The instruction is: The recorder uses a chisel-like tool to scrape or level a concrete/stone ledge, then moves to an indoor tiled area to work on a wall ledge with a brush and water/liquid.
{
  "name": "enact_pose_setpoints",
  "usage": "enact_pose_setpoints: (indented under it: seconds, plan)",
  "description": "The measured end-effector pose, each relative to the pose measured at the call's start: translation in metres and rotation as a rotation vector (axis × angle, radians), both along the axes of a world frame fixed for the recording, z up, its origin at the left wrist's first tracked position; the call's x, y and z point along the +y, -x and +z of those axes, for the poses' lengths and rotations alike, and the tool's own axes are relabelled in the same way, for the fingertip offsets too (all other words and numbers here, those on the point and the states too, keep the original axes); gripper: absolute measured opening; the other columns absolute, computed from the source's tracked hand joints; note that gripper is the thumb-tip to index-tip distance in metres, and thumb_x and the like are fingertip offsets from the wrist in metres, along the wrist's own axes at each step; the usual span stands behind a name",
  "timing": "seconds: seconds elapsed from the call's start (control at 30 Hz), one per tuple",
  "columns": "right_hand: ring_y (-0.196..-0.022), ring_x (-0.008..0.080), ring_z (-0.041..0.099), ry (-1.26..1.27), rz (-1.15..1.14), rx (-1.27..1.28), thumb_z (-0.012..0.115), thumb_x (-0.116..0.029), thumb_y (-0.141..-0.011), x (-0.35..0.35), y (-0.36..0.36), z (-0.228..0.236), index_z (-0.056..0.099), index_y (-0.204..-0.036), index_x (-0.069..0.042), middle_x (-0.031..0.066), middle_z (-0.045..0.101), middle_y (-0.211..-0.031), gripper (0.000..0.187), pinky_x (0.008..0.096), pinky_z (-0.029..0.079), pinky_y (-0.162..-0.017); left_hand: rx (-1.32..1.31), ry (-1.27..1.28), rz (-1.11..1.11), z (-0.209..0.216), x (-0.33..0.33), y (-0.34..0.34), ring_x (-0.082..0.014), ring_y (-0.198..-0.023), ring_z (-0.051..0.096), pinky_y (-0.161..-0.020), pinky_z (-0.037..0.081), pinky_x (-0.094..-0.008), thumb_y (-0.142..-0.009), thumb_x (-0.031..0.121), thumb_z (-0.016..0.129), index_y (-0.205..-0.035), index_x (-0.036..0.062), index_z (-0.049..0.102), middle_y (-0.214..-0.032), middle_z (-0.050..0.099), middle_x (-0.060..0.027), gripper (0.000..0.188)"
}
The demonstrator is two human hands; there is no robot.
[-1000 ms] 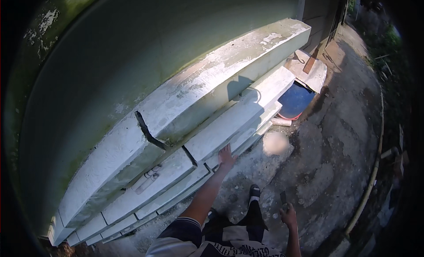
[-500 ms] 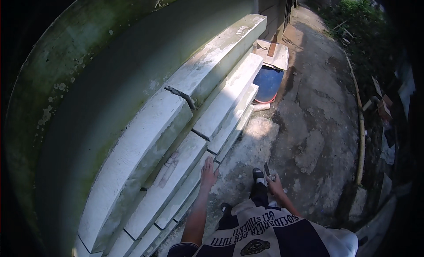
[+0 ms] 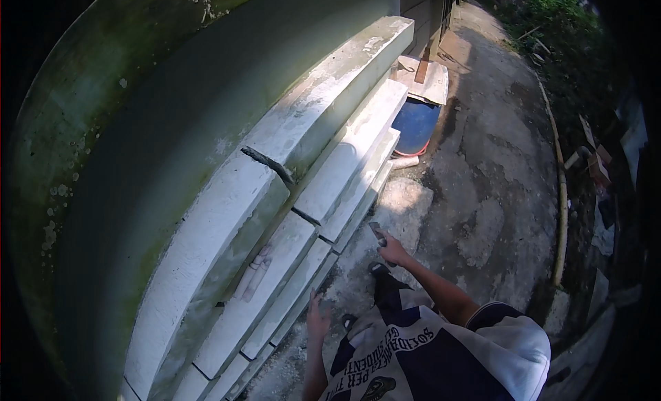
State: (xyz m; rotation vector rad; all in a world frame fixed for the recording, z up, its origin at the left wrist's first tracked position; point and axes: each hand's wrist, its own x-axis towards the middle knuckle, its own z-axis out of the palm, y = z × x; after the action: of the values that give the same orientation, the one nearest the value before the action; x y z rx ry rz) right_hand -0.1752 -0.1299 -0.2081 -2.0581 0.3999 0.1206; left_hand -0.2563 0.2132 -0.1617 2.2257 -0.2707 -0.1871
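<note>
My right hand (image 3: 393, 250) is closed around a small flat-bladed scraper (image 3: 376, 231). Its grey blade points up and left, toward the lower tiers of pale blocks. My left hand (image 3: 317, 321) is lower down, close beside the lowest tier. At least one finger stretches upward, and nothing shows in this slightly blurred hand. Long white-grey blocks (image 3: 200, 263) rise in stepped tiers on the left, with dark gaps between their ends. On a middle tier lies a pale, bundle-like object (image 3: 253, 273) whose kind I cannot make out.
A greenish wall (image 3: 151, 153) stands behind the blocks. Past their far end is a blue drum (image 3: 416, 125) with a pale board (image 3: 428, 80) on top. A rough concrete path (image 3: 496, 167) runs along the right, edged by a long pole (image 3: 561, 194), plants and debris.
My left hand has come off the block face and dropped nearer to me. My right hand has moved left and forward with the scraper, its blade now tilted toward the blocks.
</note>
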Motion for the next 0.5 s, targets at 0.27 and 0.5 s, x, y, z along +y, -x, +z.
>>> enact_pose_setpoints:
  seconds: [0.27, 0.5]
  plan:
    - [-0.087, 0.0406, 0.065, 0.206, 0.164, 0.008, 0.054, -0.006, -0.077, 0.018, -0.123, -0.025, 0.040, -0.142, -0.013, 0.0276, 0.065, -0.094, 0.067, 0.0470, 0.053, -0.080, -0.366, -0.051, 0.292, 0.087, -0.018, 0.001, -0.0375, -0.121, 0.052, -0.099, 0.044, -0.0422, -0.085, 0.001, 0.060, -0.108, 0.0031, 0.059, -0.137, 0.049, -0.0209, 0.022]
    - [-0.091, 0.0412, 0.065, 0.280, 0.160, 0.134, 0.050, -0.008, -0.080, 0.020, -0.179, -0.032, 0.033, -0.147, -0.016, 0.0279, 0.065, -0.093, 0.069, 0.0475, 0.053, -0.081, -0.662, -0.198, 0.405, 0.133, -0.027, -0.016, -0.0368, -0.115, 0.056, -0.096, 0.045, -0.0448, -0.080, -0.010, 0.055, -0.097, 0.0028, 0.061, -0.123, 0.057, -0.0193, 0.023]
